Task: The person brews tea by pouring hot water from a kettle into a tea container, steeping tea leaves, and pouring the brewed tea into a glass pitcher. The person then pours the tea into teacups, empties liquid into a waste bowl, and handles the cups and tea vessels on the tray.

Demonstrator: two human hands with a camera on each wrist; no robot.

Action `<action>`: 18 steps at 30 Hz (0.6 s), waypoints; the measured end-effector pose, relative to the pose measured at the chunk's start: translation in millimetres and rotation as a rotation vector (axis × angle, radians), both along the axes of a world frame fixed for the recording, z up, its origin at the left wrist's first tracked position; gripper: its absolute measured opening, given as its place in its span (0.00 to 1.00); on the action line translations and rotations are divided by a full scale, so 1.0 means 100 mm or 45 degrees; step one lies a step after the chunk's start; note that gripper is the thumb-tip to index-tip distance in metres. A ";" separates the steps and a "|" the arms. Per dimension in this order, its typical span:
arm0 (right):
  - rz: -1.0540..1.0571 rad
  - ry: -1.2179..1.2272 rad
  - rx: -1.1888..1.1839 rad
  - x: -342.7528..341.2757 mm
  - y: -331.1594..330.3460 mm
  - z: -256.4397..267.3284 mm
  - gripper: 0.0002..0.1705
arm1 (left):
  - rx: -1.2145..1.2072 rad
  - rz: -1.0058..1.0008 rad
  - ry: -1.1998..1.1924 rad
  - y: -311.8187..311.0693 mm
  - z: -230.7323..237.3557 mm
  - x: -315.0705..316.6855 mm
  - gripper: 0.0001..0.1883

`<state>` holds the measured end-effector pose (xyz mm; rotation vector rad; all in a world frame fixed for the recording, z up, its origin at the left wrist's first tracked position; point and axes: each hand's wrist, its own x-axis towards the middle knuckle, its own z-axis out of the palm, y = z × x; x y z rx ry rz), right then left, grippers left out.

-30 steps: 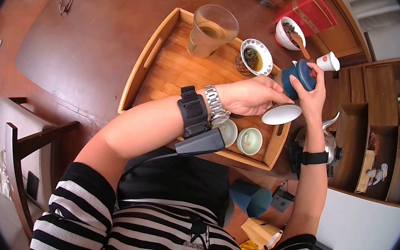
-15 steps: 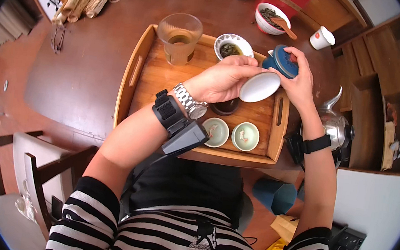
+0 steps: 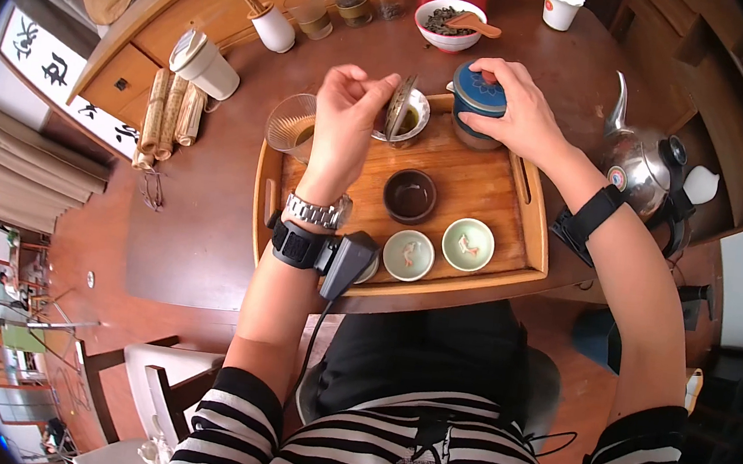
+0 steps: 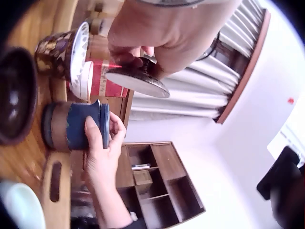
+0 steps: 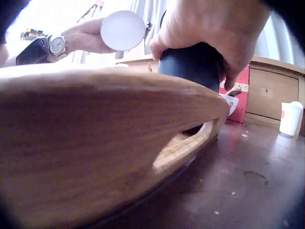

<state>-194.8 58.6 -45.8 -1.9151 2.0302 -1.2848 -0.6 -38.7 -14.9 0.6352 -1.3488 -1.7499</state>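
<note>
My left hand (image 3: 346, 119) pinches a patterned lid (image 3: 400, 107) by its knob and holds it on edge beside the gaiwan bowl (image 4: 55, 55). The lid's white underside (image 4: 136, 85) shows in the left wrist view. Tea leaves and yellowish liquid are in the bowl. At the tray's back right corner, my right hand (image 3: 523, 112) grips a blue lidded pot (image 4: 78, 125), fingers over its lid and thumb along its side. The pot stands upright. A dark brown cup (image 3: 410, 197) and pale green cups (image 3: 468, 245) sit nearer me on the wooden tray (image 3: 537, 246).
A ribbed glass pitcher (image 3: 290, 124) stands at the tray's back left. Behind are a bowl of dry leaves (image 3: 448, 39) with a wooden scoop and a white paper cup (image 3: 560, 11). A steel kettle (image 3: 640, 166) stands right of the tray, bamboo rolls (image 3: 165, 112) on the left.
The left hand has turned upward and carried the lid toward the gaiwan, away from the blue pot. The right hand has brought the blue pot from a tilt to upright. The head view has shifted.
</note>
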 end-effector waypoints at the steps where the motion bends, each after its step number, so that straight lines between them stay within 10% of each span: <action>1: 0.005 -0.006 -0.006 0.00 0.01 0.00 0.30 | -0.325 0.144 -0.197 -0.07 -0.01 -0.02 0.11; 6: -0.012 -0.008 -0.052 0.00 -0.01 -0.06 0.30 | -1.079 0.395 -0.649 -0.20 -0.10 -0.16 0.18; 18: -0.017 -0.036 -0.047 0.00 -0.01 -0.07 0.30 | -1.239 0.338 -0.963 -0.20 -0.31 -0.22 0.21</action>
